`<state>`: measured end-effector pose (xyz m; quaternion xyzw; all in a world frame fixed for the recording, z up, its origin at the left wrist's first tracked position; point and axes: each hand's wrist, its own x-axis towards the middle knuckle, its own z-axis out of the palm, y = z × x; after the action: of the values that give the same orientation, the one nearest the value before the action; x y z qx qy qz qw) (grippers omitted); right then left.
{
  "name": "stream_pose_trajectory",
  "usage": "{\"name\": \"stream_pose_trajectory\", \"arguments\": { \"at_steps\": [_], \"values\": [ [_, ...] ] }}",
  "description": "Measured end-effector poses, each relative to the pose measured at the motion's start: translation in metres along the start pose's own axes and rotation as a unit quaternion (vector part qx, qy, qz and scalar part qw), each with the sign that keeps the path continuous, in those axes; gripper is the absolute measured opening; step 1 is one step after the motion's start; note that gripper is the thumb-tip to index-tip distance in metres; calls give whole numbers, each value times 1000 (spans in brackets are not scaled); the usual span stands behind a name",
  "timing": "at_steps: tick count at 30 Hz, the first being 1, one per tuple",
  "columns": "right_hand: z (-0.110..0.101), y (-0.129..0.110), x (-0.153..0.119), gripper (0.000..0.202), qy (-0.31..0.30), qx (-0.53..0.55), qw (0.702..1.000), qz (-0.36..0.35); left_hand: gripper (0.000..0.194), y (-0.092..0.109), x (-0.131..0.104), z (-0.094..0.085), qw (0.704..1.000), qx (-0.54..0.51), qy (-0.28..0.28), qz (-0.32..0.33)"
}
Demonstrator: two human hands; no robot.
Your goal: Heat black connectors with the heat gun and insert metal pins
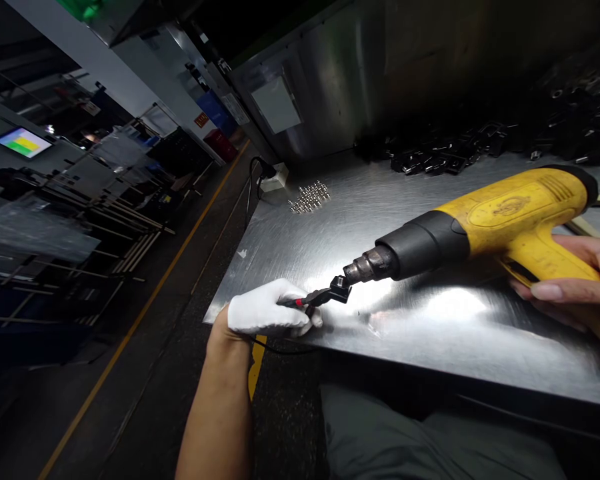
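My left hand (pixel 267 308), in a white glove, rests at the near left edge of a steel table (pixel 430 333) and pinches a thin wire with a red stretch that ends in a small black connector (pixel 340 289). My bare right hand (pixel 573 280) grips the handle of a yellow heat gun (pixel 510 217). The gun's dark metal nozzle (pixel 367 267) points left and sits right against the black connector. A black cable hangs below my left hand over the table's edge.
A pile of small black parts (pixel 450 157) lies along the table's back edge, spreading to the far right. A cluster of small shiny metal pieces (pixel 310 197) sits at the back left beside a white socket block (pixel 275 177). Left of the table runs an aisle with racks.
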<state>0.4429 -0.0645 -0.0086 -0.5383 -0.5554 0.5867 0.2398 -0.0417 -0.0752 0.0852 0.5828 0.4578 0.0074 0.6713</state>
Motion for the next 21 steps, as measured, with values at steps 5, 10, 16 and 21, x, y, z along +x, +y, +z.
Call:
{"name": "stream_pose_trajectory", "arguments": {
  "at_steps": [5, 10, 16, 21],
  "values": [
    [-4, 0, 0, 46, -17, -45, 999, 18, 22, -1, 0, 2, 1000, 5, 16, 5],
    [-3, -1, -2, 45, -15, -50, 999, 10, 23, 0, -2, 4, 1000, -3, 23, -1],
    [-1, -2, -2, 43, -37, -18, 999, 25, 23, 1, -2, 6, 1000, 2, 28, 1],
    [-1, -3, -2, 44, -31, -11, 999, 27, 21, 3, -2, 8, 999, 1, 36, -1]
  ]
}}
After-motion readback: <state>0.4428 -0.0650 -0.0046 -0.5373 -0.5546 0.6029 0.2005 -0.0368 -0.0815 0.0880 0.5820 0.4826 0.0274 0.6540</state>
